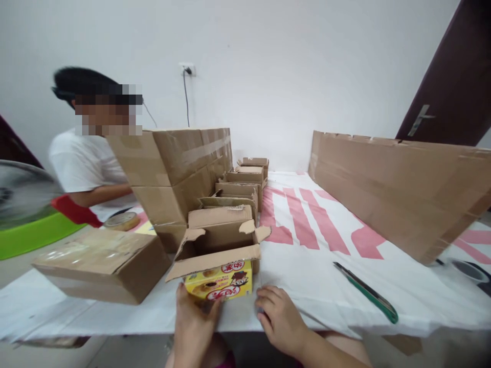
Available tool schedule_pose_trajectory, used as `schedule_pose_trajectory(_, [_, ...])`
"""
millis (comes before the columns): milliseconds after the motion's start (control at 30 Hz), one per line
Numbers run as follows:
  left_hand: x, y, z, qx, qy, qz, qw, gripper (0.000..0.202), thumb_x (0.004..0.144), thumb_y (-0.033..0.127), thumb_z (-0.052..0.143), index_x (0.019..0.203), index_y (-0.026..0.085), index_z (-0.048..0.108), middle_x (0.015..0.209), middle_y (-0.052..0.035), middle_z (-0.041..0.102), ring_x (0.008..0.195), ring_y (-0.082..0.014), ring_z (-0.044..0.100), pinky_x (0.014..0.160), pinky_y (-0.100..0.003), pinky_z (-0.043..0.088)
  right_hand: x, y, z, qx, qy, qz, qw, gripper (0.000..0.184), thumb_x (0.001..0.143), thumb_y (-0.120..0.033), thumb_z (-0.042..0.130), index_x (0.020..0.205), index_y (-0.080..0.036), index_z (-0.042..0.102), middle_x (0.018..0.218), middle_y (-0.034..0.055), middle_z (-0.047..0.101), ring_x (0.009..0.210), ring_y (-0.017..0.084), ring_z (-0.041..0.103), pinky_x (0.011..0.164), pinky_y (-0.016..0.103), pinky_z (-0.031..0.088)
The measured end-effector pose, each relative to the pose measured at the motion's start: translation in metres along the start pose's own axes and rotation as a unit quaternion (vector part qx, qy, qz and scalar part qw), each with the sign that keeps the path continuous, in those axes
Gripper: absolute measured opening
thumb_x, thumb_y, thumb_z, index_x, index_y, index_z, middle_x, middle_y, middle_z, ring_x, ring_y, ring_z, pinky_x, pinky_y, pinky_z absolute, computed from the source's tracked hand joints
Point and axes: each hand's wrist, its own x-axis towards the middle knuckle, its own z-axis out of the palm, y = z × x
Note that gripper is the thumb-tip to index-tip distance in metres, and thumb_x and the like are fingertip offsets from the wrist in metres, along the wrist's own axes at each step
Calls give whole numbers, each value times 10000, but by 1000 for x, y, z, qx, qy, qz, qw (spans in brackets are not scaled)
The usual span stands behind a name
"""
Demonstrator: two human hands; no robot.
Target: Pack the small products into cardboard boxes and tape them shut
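Observation:
A small yellow printed box point(221, 282) sits at the table's near edge, partly under the front flap of an open cardboard carton point(215, 240). My left hand point(195, 317) grips the box's lower left corner, thumb in front and fingers at its side. Just right of the box, apart from it, my right hand point(282, 317) rests on the cloth with its fingers curled in. A bit of something greyish shows under those fingers, too small to name. Behind the open carton, several more open cartons point(240, 191) stand in a row.
A green utility knife point(368, 294) lies at right, near a tape roll point(468, 271). Cardboard walls stand left point(184, 158) and right point(391, 184). A closed carton point(103, 260) lies at left; beyond it are another tape roll point(121, 221), a fan point(26, 204) and a person point(84, 158).

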Motion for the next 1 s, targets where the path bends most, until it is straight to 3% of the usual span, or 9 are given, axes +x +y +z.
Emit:
schedule_pose_trajectory(167, [22, 13, 3, 112, -85, -20, 990, 711, 715, 442, 624, 1271, 125, 315, 1083, -182, 626, 1007, -336, 641, 816, -431, 519, 1, -1, -1, 18, 9, 4, 1000, 218, 824, -171, 545, 1011, -212, 649, 1181, 69, 643, 1149, 227, 520, 1011, 394, 384])
schedule_pose_trajectory(333, [40, 34, 13, 180, -157, -52, 970, 673, 767, 420, 571, 1258, 68, 276, 1066, -252, 639, 1029, -368, 631, 767, -407, 497, 1, -1, -3, 33, 6, 1, 999, 199, 813, -172, 556, 989, -206, 642, 1143, 70, 649, 1128, 219, 524, 983, 376, 394])
schedule_pose_trajectory(567, [58, 52, 44, 222, -150, -30, 963, 640, 778, 457, 536, 1228, 59, 316, 1071, -265, 642, 1071, -387, 593, 791, -430, 468, 1, -1, -5, 50, 2, 9, 999, 182, 798, -158, 563, 953, -212, 642, 1137, 56, 645, 1118, 213, 521, 983, 371, 384])
schedule_pose_trajectory(800, [100, 67, 82, 221, -120, -44, 967, 613, 747, 435, 612, 1200, 103, 365, 1075, -231, 642, 1097, -372, 560, 826, -448, 449, 3, -2, -8, 64, 3, 18, 998, 179, 772, -144, 583, 926, -209, 645, 1091, 52, 660, 1094, 205, 536, 979, 366, 393])
schedule_pose_trajectory(1000, [109, 67, 105, 217, -47, -30, 975, 628, 796, 456, 576, 1230, 52, 369, 1225, -269, 532, 1210, -383, 451, 918, -465, 401, 4, -2, -11, 81, 11, 9, 997, 162, 786, -134, 553, 901, -209, 638, 1014, 59, 671, 1029, 209, 561, 922, 376, 434])
